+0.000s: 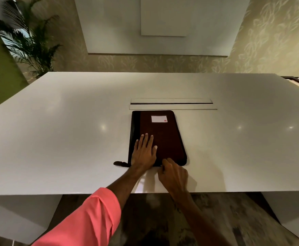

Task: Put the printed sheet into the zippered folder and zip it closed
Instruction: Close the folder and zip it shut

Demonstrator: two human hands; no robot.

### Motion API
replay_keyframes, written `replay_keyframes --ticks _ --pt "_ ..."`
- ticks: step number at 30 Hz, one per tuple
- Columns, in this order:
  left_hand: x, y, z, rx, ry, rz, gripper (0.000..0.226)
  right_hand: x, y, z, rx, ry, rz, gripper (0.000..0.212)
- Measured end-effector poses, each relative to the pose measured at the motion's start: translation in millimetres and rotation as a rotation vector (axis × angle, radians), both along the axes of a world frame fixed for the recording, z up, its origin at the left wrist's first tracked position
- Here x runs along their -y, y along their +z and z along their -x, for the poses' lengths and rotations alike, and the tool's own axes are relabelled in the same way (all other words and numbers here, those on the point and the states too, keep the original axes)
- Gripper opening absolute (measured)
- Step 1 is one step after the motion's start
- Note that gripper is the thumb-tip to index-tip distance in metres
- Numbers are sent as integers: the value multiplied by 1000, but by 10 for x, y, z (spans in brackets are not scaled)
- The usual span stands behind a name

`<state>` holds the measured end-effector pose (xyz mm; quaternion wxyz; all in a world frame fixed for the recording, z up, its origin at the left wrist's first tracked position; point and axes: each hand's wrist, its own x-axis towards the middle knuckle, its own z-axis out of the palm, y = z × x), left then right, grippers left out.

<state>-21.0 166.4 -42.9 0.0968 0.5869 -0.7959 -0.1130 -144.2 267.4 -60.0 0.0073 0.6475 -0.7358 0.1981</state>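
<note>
1. Zippered folder [164,135] is lying flat on the white table [56,130], cover down, long side running away from the person. It is sitting under the left hand and just beyond the right.
2. Left hand [144,153] is resting palm down on the cover's near left part. The fingers are lying straight and spread, pointing away, gripping nothing.
3. Right hand [174,174] is sitting just right of the left, against the folder's near edge. Its fingers are curling in, with thumb and fingertips pinching at that edge. The piece being pinched is too small to make out.
4. A white label [159,119] is showing on the cover, well beyond the left fingertips.
5. A dark strap tab [120,163] is sticking out from the folder's near corner, just left of the left wrist, lying on the table.
6. A pink sleeve [92,215] is covering the left forearm, rolled back short of the wrist.
7. A long hatch [171,103] is sitting in the tabletop just past the folder's far end, far beyond both hands.
8. A potted palm [29,38] is standing beyond the table, far off to the left hand's side.
</note>
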Motion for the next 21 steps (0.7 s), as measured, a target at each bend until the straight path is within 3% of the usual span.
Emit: replay_keyframes --ticks 10,21 --pt "57 -143 19 43 8 29 64 14 -39 710 -1 -162 59 22" --pt "127 -305 -1 104 -20 75 65 270 -60 1175 -112 -131 76 15"
